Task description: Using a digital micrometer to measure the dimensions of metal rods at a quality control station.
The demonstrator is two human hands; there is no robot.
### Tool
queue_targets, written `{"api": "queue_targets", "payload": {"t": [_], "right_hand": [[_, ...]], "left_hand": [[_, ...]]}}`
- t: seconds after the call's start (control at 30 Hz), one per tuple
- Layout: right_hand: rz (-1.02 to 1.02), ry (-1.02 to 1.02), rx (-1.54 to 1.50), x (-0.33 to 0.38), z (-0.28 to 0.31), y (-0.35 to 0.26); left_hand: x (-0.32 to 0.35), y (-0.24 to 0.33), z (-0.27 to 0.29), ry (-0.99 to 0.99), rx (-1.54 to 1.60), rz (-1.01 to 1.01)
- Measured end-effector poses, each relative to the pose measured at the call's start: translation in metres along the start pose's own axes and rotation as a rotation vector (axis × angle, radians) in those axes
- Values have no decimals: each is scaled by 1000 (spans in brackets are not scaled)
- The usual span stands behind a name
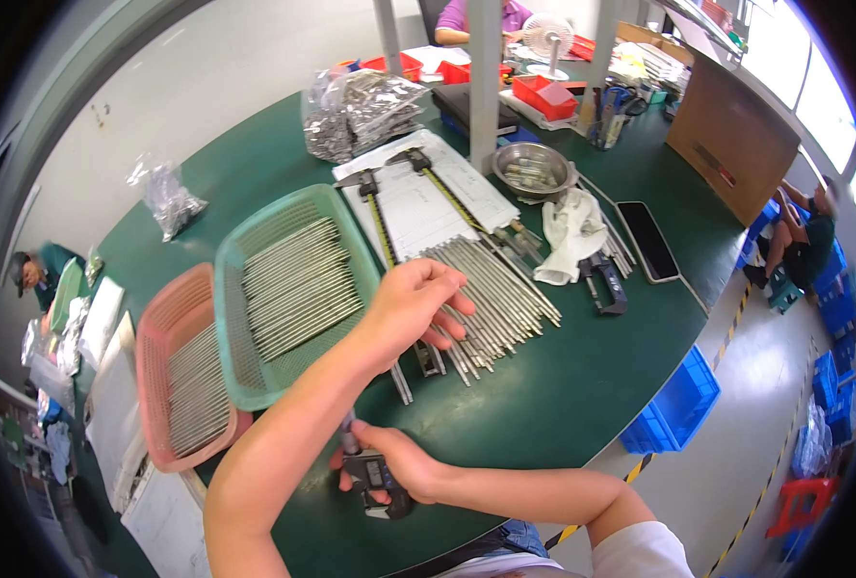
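My left hand (pixel 412 306) reaches over the near left end of a pile of thin metal rods (pixel 495 303) on the green table. Its fingers are loosely bent and apart, and I see nothing held in them. Lower down, close to my body, my right hand (pixel 401 462) is wrapped round a digital micrometer (pixel 374 472) with a small display. A green plastic basket (pixel 235 354) left of my left hand holds rows of similar rods. Beside it, a pink basket (pixel 155 395) contains more rods. Two calipers (pixel 447 197) lie on paper sheets (pixel 486 183) beyond the pile.
A metal bowl (pixel 532 173) of small parts, a white cloth (pixel 572 234), a second micrometer (pixel 606 287) and a phone (pixel 648 241) lie to the right. Bagged metal parts (pixel 361 111) sit at the back. A blue crate (pixel 676 400) stands beyond the table's right edge. Other people work nearby.
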State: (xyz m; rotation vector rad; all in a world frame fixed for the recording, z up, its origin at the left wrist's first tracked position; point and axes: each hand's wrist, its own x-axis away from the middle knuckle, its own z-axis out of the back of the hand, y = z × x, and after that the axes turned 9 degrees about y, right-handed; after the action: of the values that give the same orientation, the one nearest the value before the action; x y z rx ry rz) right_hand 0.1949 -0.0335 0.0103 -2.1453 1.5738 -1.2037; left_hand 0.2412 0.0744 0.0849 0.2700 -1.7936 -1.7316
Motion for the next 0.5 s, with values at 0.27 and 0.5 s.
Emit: {"api": "queue_targets", "payload": {"t": [0.27,0.5], "right_hand": [[-23,8,105,3,2,-3],[49,13,137,0,0,1]], "left_hand": [[105,-9,189,641,-478,-294],[161,-94,252,627,-1356,-228]]}}
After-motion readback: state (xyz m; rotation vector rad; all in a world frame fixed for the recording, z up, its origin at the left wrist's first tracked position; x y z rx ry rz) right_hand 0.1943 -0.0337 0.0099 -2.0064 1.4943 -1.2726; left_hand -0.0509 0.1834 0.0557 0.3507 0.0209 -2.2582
